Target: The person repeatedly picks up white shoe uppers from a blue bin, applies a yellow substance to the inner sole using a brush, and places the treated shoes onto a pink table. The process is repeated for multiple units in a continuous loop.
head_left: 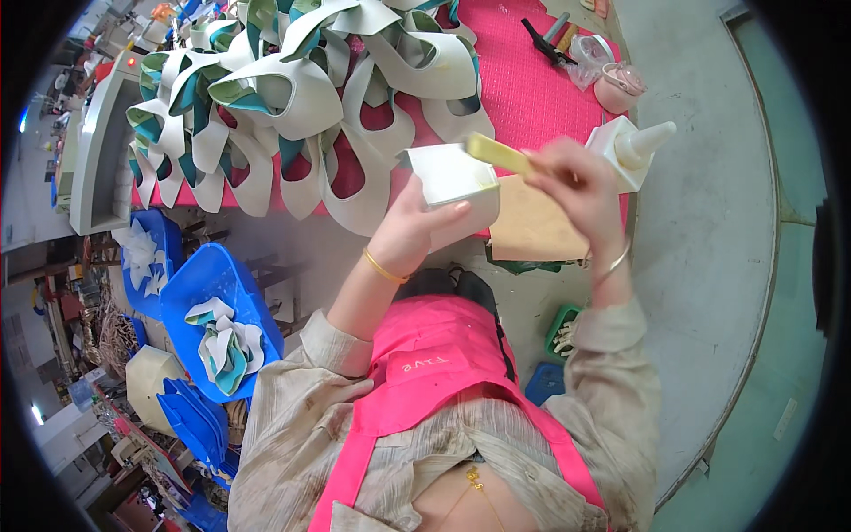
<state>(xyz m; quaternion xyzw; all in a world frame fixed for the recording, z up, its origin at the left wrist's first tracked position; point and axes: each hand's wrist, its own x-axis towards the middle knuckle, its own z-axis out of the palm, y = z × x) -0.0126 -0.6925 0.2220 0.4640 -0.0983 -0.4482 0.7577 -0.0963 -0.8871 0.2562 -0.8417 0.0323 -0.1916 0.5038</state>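
My left hand (pixel 403 230) grips a white shoe upper (pixel 454 174) by its lower left side, in front of the table. In my right hand (pixel 578 184), somewhat blurred, is a flat yellow brush (pixel 496 152). The brush's far end is at the upper's top right edge; whether it touches I cannot tell. A pile of white shoe uppers (pixel 284 93) with teal and pale green linings covers the left of the pink tabletop (pixel 514 66). Beside my right hand is a white squeeze bottle (pixel 619 152) with a cone nozzle. A brown sheet (pixel 534 222) lies beneath that hand.
A pink lidded container (pixel 619 89), a clear plastic bag (pixel 592 60) and a black-handled tool (pixel 542 44) lie at the far right of the table. At lower left, a blue bin (pixel 191 297) holds several uppers. A green basket (pixel 558 330) stands below the table.
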